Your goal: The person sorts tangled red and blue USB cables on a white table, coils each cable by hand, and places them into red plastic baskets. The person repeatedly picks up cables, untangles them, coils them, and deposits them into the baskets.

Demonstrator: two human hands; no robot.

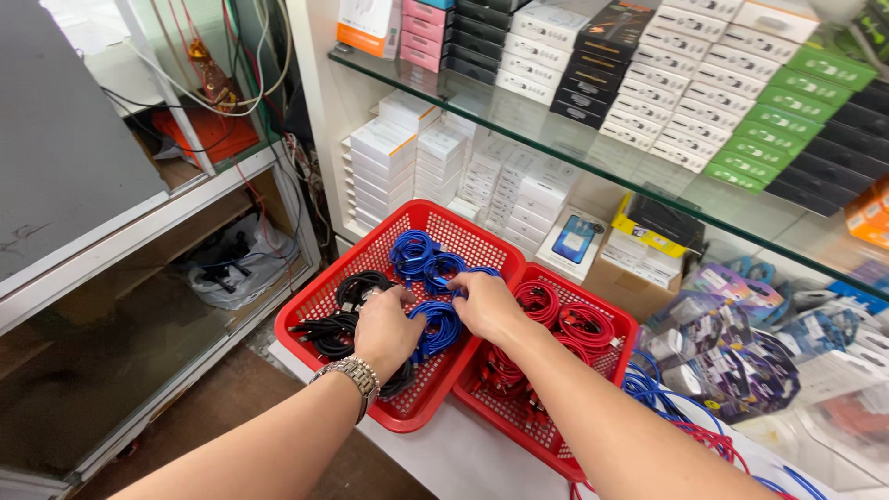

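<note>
Both my hands reach into a red plastic basket that holds coiled blue cables at the back and black cables on the left. My left hand, with a metal watch on the wrist, rests on the pile, its fingers curled over a blue coiled cable. My right hand grips the same blue bundle from the right side, fingers closed on it. Whether the left hand truly grips the coil or only presses it is hard to tell.
A second red basket with coiled red cables stands right of the first. Loose cables and bagged accessories lie further right. Stacked white boxes fill the shelf behind; a glass shelf above carries more boxes. A glass cabinet stands at left.
</note>
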